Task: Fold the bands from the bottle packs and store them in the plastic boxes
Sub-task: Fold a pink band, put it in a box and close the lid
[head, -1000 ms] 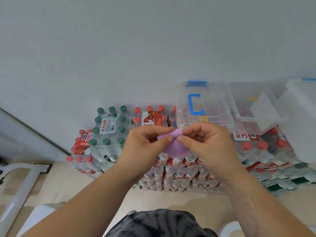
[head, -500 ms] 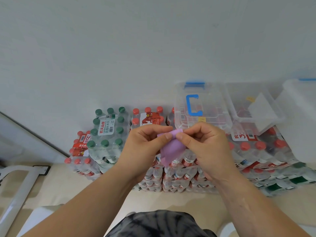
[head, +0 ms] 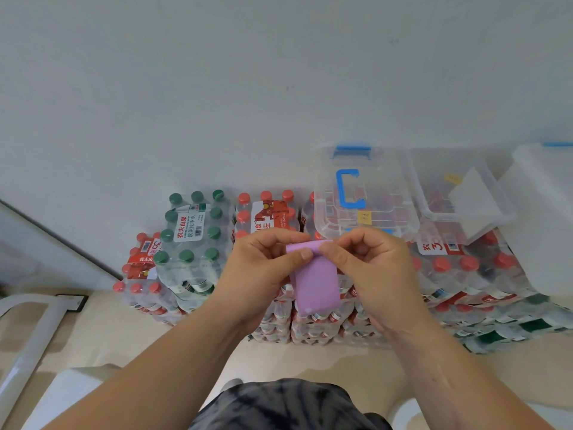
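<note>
A purple band (head: 314,283) hangs flat in front of me, above the stacked bottle packs (head: 310,324). My left hand (head: 260,271) pinches its top left corner between thumb and fingers. My right hand (head: 372,268) pinches the top right corner the same way. Behind my hands, a clear plastic box with a blue handle and its lid on (head: 362,193) sits on the packs. To its right stands an open clear box (head: 459,193) with a white sheet inside.
A green-capped pack (head: 193,234) and red-capped packs (head: 268,212) stand against the white wall. Another translucent container (head: 545,212) rises at the far right. A white metal frame (head: 31,336) lies on the beige floor at left.
The band was bunched between my fingers a second ago; now it hangs open as a longer flat strip. Both hands stayed close together at its top edge.
</note>
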`<state>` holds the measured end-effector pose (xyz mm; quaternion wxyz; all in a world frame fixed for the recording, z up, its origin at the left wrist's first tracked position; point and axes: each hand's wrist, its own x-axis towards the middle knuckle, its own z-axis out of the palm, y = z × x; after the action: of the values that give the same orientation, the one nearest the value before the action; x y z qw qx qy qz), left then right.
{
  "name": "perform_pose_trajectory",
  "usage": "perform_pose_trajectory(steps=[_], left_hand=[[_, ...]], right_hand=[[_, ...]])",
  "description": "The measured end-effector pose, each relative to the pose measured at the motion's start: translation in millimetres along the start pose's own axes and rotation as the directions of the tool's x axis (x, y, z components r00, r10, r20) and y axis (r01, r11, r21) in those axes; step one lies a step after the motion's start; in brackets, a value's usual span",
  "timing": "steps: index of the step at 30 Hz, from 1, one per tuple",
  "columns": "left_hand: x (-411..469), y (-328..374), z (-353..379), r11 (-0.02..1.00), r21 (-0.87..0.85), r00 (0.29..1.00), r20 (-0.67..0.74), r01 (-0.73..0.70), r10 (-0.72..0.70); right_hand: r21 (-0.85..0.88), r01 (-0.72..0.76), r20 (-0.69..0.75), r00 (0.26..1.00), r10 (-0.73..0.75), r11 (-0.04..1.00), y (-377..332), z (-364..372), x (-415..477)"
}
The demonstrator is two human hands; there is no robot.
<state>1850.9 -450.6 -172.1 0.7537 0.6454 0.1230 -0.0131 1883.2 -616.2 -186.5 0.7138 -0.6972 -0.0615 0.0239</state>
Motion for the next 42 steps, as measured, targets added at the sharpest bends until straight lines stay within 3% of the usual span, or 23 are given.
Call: perform_pose_trajectory(steps=[15,22,27,38,42], left_hand=[[2,-7,-8,0.983,-0.14,0.993,0.006,0.115,-0.115],[14,-6,-34,0.985,-0.146,0.996,0.001,0.089,-0.089],[22,0,-55,0.977,-0.172,0.992,0.029,0.123,-0.12],[47,13,-113,0.998,-0.015,0.995,0.076,0.062,-0.061],[54,15,-131,0.988,-0.101,0.987,0.119,0.119,-0.107]], right_hand=[[-0.108,0.065,-0.01,0.998,-0.067,0.992,1,12,-3],[-0.118,-0.06,-0.059,0.997,0.053,0.991,6,39,1],[-0.068,-0.053,-0.092,0.995,0.047,0.996,5,60,5],[-0.032,-0.166,-0.163,0.974,0.158,0.986,4,123,15],[-0.027,-0.166,-0.19,0.969,0.158,0.986,10,140,19]])
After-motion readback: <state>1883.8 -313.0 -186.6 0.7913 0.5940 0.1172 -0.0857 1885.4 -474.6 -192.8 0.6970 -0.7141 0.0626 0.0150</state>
